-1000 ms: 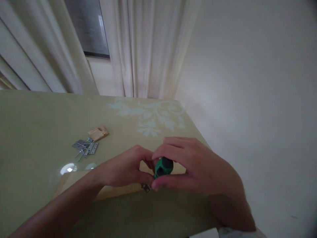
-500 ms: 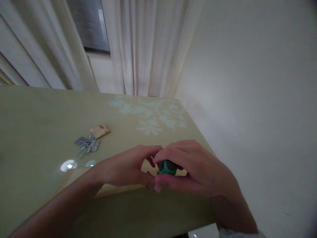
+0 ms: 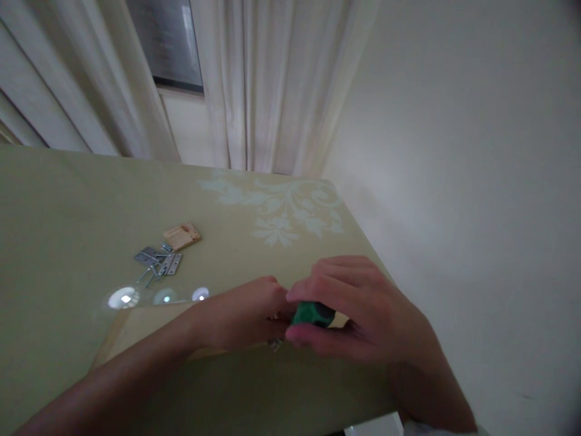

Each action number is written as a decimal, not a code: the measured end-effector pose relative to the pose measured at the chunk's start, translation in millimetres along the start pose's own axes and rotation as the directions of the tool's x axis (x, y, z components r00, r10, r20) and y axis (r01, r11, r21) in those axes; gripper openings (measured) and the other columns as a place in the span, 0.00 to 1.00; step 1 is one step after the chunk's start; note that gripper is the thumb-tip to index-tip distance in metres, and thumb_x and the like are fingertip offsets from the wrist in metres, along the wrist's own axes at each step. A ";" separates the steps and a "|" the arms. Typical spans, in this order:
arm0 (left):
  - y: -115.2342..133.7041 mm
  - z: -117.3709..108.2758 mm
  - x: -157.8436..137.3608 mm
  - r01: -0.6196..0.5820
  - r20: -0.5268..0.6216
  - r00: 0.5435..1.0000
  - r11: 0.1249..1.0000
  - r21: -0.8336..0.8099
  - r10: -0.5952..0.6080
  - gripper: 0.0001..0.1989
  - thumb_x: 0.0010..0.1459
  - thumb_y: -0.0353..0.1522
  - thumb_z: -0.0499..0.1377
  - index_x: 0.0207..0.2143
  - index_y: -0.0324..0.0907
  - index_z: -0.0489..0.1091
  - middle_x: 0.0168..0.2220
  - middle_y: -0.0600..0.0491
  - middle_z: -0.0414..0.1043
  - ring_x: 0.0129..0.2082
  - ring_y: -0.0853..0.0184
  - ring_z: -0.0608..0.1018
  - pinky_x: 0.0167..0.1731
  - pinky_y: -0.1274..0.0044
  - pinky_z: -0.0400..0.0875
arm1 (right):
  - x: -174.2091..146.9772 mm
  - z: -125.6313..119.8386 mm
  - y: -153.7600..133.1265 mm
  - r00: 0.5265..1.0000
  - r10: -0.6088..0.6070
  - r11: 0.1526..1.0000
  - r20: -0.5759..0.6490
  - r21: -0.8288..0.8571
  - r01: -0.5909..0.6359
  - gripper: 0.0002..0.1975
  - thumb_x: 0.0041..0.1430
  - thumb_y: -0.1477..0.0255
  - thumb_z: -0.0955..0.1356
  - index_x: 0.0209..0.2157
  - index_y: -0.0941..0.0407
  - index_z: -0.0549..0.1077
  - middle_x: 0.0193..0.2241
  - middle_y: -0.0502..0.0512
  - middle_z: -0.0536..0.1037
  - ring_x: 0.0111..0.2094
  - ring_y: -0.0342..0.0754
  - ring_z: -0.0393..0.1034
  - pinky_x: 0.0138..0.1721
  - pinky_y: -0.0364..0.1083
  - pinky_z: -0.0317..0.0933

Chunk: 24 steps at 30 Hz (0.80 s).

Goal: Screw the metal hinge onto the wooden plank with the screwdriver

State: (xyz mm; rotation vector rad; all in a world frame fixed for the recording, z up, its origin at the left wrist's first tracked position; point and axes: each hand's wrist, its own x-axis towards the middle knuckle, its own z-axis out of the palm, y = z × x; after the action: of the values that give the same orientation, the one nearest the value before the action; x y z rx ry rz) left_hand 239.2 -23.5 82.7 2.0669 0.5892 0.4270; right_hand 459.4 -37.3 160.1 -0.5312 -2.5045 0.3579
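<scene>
Head view looks down at a greenish tabletop [image 3: 68, 206] with a pale floral print near its far corner. Right hand [image 3: 358, 309] is curled around a green and black screwdriver handle [image 3: 312, 314], thumb below and fingers over the top, holding it upright over a light wooden board [image 3: 145, 324] that lies near the front edge. Left hand [image 3: 245, 315] is closed in a pinch right beside the handle, touching the right hand; what it pinches is hidden. A small metal piece [image 3: 275, 345] shows just under the two hands at the board's edge. Farther left lie metal hinges [image 3: 158, 261] with loose screws and a small wooden block [image 3: 181, 235] just beyond them. Curtains [image 3: 254, 85] hang behind.
</scene>
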 end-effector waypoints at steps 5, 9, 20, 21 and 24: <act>17.8 -19.2 -9.8 0.004 0.030 1.000 0.987 -0.161 0.001 0.03 0.67 0.32 0.66 0.42 0.43 0.80 0.39 0.56 0.84 0.39 0.67 0.82 0.41 0.78 0.75 | -0.8 -5.0 -0.7 0.994 -0.010 0.999 0.113 0.046 0.005 0.12 0.74 0.71 0.66 0.56 0.54 0.72 0.40 0.54 0.79 0.39 0.49 0.71 0.40 0.47 0.64; 24.3 -28.5 -13.0 -0.033 0.021 0.999 0.969 -0.244 0.039 0.07 0.71 0.34 0.62 0.42 0.44 0.81 0.39 0.55 0.85 0.39 0.67 0.83 0.43 0.78 0.77 | -0.7 -3.2 -0.5 0.997 -0.021 0.997 0.076 0.076 0.015 0.18 0.72 0.62 0.71 0.57 0.54 0.72 0.41 0.55 0.78 0.41 0.50 0.71 0.41 0.48 0.66; 23.8 -26.4 -13.9 -0.002 0.018 1.000 0.972 -0.233 0.006 0.05 0.69 0.35 0.65 0.43 0.44 0.79 0.41 0.55 0.84 0.41 0.67 0.82 0.43 0.77 0.76 | -0.5 -5.3 -0.9 0.993 -0.063 0.991 0.097 0.123 0.051 0.17 0.74 0.69 0.68 0.60 0.54 0.71 0.41 0.55 0.79 0.42 0.50 0.72 0.44 0.49 0.68; 22.5 -25.8 -13.1 -0.011 0.023 1.000 0.967 -0.256 0.017 0.05 0.70 0.34 0.64 0.42 0.43 0.80 0.40 0.55 0.84 0.40 0.67 0.82 0.42 0.78 0.76 | -0.1 -5.1 -1.6 0.995 -0.064 0.991 0.079 0.120 0.055 0.18 0.73 0.67 0.69 0.61 0.54 0.71 0.43 0.56 0.79 0.43 0.50 0.73 0.45 0.49 0.68; 19.4 -20.9 -8.8 -0.012 -0.024 1.000 0.964 -0.267 0.006 0.04 0.68 0.34 0.67 0.42 0.43 0.79 0.40 0.55 0.83 0.41 0.67 0.82 0.42 0.77 0.76 | 1.6 -4.2 -3.5 0.998 -0.045 0.999 0.035 0.024 0.044 0.20 0.72 0.57 0.72 0.57 0.54 0.74 0.41 0.55 0.79 0.40 0.49 0.73 0.41 0.48 0.67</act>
State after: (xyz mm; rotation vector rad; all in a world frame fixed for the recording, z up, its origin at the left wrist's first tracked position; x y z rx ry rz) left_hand 226.0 -23.2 109.4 1.8092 0.5067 0.5077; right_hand 459.5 -39.1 165.5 -0.4630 -2.5388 0.3826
